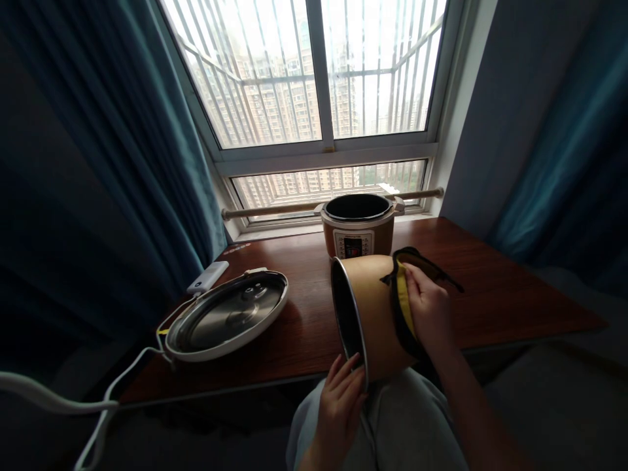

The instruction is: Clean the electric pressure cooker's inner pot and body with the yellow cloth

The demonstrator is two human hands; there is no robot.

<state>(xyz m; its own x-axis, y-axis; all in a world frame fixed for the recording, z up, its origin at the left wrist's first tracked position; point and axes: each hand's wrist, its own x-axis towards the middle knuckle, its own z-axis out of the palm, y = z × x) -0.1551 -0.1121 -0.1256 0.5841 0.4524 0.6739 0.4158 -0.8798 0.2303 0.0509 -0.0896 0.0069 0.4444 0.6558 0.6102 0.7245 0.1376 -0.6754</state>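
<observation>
The inner pot (375, 294) of a cooker, gold outside and dark inside, lies on its side near the table's front edge, above my lap. Its mouth faces left. My left hand (339, 399) grips the lower rim, fingers over the edge. A yellow and black cloth (403, 297) is pinched in my right hand (430, 311) and pressed against the pot's outer wall near its base. Behind the pot, the cooker body (358, 226) stands upright with its top uncovered and its control panel facing me.
At the left lies a round lid (230, 317), its shiny inner side up. Beside it are a white power strip (209, 277) and a white cable (130, 356). The brown table (304, 327) meets a window; blue curtains (132, 118) hang at both sides.
</observation>
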